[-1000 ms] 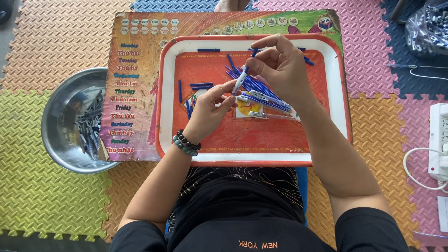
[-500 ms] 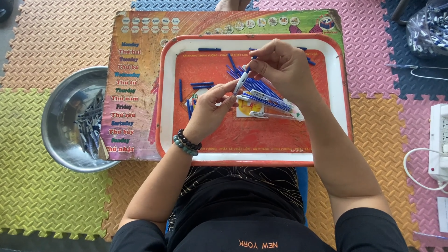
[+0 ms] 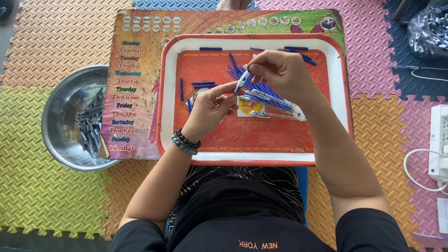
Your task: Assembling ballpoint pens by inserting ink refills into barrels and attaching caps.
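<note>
The left hand (image 3: 210,106) and right hand (image 3: 280,70) meet over the red tray (image 3: 336,93), fingers of both pinched on one white-and-blue pen (image 3: 242,80), held tilted between them. Blue refills (image 3: 261,86) lie under it. A steel bowl (image 3: 56,135) sits far left.

Both the left hand (image 3: 207,109) and right hand (image 3: 280,70) pinch a white-and-blue pen (image 3: 241,81) above the red tray (image 3: 336,93). Blue pen refills (image 3: 266,88) lie heaped beneath.

Your tray (image 3: 169,93) has open floor at the near edge; blue refills (image 3: 261,86) crowd the far middle, steel bowl (image 3: 56,116) blocks left.
</note>
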